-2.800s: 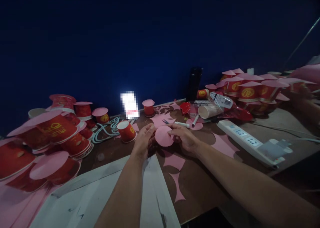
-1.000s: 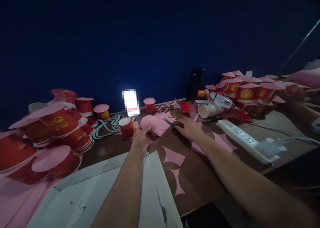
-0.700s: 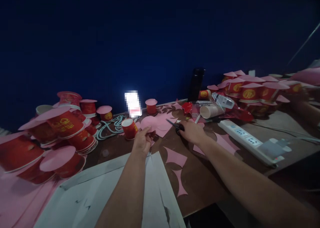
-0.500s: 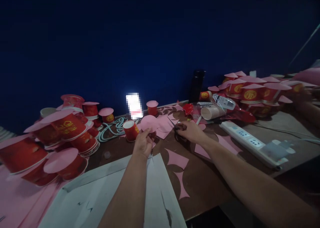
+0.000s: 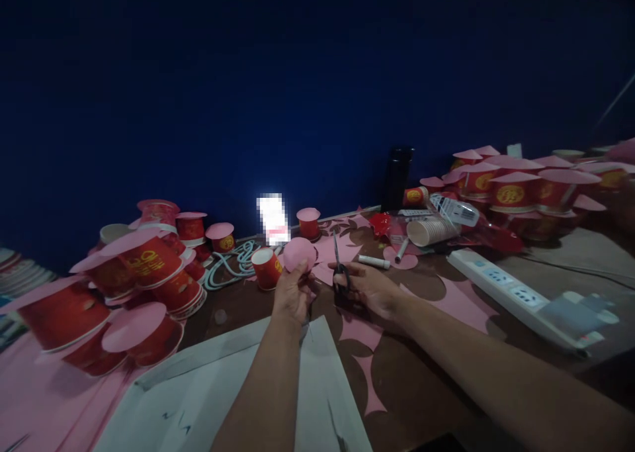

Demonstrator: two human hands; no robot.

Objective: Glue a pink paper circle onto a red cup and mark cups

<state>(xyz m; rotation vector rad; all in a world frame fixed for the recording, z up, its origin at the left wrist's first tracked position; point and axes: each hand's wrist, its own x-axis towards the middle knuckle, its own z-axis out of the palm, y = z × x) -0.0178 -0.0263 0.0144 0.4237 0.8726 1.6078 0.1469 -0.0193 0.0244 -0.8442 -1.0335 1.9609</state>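
My left hand (image 5: 294, 293) pinches the lower edge of a round pink paper disc (image 5: 299, 254). In my right hand (image 5: 370, 286) is a pair of dark-handled scissors (image 5: 340, 267), its blades pointing up and away from me, apart from the disc. A red paper cup (image 5: 266, 269) lies tilted just left of the disc. Behind the disc stands another red cup topped with a pink disc (image 5: 308, 223). Pink paper offcuts (image 5: 364, 333) with curved edges lie on the brown table around my right hand.
Stacked red cups with pink discs (image 5: 149, 260) crowd the left; more cups (image 5: 513, 190) fill the far right. A power strip (image 5: 506, 293), a bag of white-lined cups (image 5: 431, 230), a marker (image 5: 374, 261), a black bottle (image 5: 397, 177), a lit phone (image 5: 273, 219) and a white box lid (image 5: 208, 399) surround the hands.
The scissors have turned from pointing left to pointing away from me, and my right hand has rolled open-side up. The pink disc stays in my left hand. The camera view has shifted slightly.
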